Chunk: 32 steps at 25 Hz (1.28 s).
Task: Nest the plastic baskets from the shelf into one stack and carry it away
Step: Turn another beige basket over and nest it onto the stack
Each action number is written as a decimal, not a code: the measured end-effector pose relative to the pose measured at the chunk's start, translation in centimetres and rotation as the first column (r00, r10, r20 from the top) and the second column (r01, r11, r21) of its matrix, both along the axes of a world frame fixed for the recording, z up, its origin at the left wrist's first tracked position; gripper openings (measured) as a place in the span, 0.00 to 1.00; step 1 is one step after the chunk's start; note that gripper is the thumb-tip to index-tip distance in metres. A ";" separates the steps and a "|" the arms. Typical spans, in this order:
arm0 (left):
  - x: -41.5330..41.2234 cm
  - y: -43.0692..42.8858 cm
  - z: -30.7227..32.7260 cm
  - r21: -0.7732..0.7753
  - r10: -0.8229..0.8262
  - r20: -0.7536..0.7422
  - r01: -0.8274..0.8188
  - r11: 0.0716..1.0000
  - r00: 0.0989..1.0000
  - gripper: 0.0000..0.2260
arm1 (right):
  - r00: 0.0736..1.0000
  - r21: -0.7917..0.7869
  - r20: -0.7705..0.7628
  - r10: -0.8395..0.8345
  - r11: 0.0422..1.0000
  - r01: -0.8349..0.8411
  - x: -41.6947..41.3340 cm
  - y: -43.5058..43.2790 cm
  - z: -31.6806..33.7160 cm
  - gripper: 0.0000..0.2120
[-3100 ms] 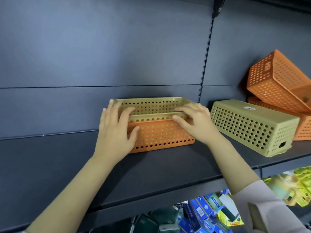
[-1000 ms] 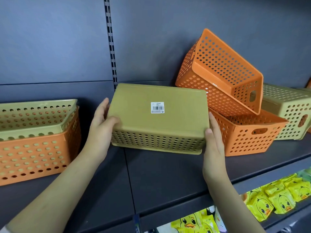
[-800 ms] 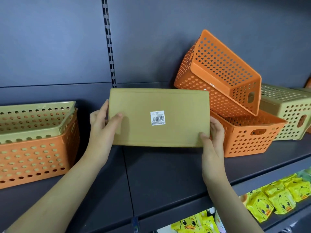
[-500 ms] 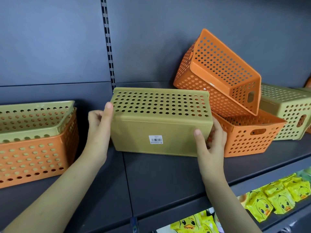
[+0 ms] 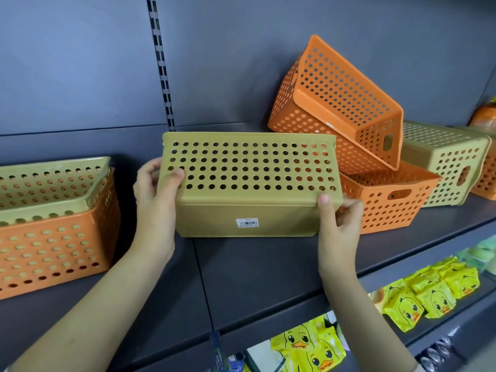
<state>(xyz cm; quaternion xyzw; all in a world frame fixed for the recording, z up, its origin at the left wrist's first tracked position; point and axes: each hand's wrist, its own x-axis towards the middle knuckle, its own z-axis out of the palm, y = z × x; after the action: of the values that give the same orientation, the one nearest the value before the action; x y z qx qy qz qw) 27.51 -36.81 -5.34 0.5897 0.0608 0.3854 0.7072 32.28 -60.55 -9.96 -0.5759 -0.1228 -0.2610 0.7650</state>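
I hold an olive-green perforated basket point(image 5: 249, 167) above the dark shelf point(image 5: 257, 267), its bottom with a barcode sticker tipped toward me and low. My left hand point(image 5: 154, 200) grips its left end and my right hand point(image 5: 336, 224) its right end. At the left stands a nested stack: a green basket point(image 5: 51, 189) inside an orange basket point(image 5: 53, 245). To the right an orange basket point(image 5: 343, 103) leans tilted on another orange basket point(image 5: 389, 197). Farther right lies an overturned green basket point(image 5: 445, 162).
A slotted upright point(image 5: 162, 63) runs down the grey back panel. Another orange basket point(image 5: 485, 178) shows at the right edge. Yellow duck-print snack packs point(image 5: 429, 294) fill the lower shelf under the front edge.
Both hands have kept rotating the green basket: its flat bottom turned from facing up to facing me and downward, so a perforated side wall now faces me.
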 end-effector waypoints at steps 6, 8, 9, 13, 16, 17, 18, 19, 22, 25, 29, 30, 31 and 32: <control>-3.5 -1.0 1.1 0.205 -0.109 0.215 0.064 0.977 0.971 0.17 | 0.996 -0.005 0.018 0.088 0.996 -0.088 -1.6 0.1 0.4 0.30; -5.1 -0.4 1.5 0.263 -0.137 0.243 0.070 0.962 0.960 0.20 | 0.995 -0.024 0.032 0.091 0.996 -0.090 -2.9 0.4 1.4 0.33; -6.2 0.4 2.1 0.286 -0.145 0.260 0.067 0.956 0.955 0.21 | 0.995 -0.032 0.050 0.083 0.996 -0.082 -3.6 0.9 2.2 0.33; -11.0 4.6 5.9 0.357 -0.165 0.379 0.021 0.934 0.910 0.21 | 0.985 -0.027 0.155 0.078 0.997 -0.075 -6.6 4.7 6.3 0.23; -14.6 9.3 8.3 0.438 -0.132 0.424 -0.076 0.896 0.896 0.20 | 0.966 -0.063 0.202 0.159 0.987 -0.149 -8.7 9.4 8.0 0.20; -15.8 11.2 8.8 0.457 -0.111 0.423 -0.106 0.883 0.899 0.20 | 0.960 -0.087 0.208 0.188 0.981 -0.173 -9.4 11.3 8.1 0.20; -16.9 13.2 9.1 0.468 -0.085 0.413 -0.131 0.874 0.907 0.20 | 0.954 -0.110 0.214 0.211 0.975 -0.191 -10.1 13.2 8.3 0.22; -17.9 15.1 9.2 0.468 -0.059 0.398 -0.147 0.872 0.916 0.20 | 0.950 -0.131 0.215 0.226 0.971 -0.201 -10.7 15.1 8.4 0.24; -20.1 20.2 8.9 0.461 0.009 0.355 -0.183 0.868 0.935 0.23 | 0.936 -0.196 0.228 0.269 0.954 -0.226 -12.1 20.0 8.6 0.29; -21.2 23.5 8.0 0.452 0.065 0.325 -0.215 0.866 0.944 0.30 | 0.923 -0.298 0.246 0.297 0.929 -0.219 -12.4 23.2 9.4 0.40; -21.5 26.5 6.5 0.460 0.127 0.268 -0.242 0.854 0.955 0.40 | 0.904 -0.399 0.280 0.322 0.896 -0.195 -11.4 26.5 9.9 0.46; -21.5 27.1 6.0 0.467 0.134 0.255 -0.243 0.850 0.958 0.41 | 0.900 -0.406 0.292 0.323 0.894 -0.188 -11.1 27.0 9.7 0.47; -21.5 27.5 5.6 0.472 0.139 0.243 -0.242 0.848 0.960 0.41 | 0.897 -0.413 0.304 0.320 0.893 -0.179 -10.9 27.4 9.3 0.47; -21.6 28.1 5.2 0.470 0.149 0.233 -0.245 0.848 0.961 0.41 | 0.893 -0.421 0.307 0.329 0.888 -0.182 -10.7 28.0 8.8 0.47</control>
<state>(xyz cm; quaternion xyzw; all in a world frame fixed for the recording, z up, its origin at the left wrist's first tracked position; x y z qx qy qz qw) 5.94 -8.75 -0.18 0.7025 -0.0463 0.5125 0.4916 21.61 -32.60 -1.15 -0.6322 -0.3890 -0.2308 0.6290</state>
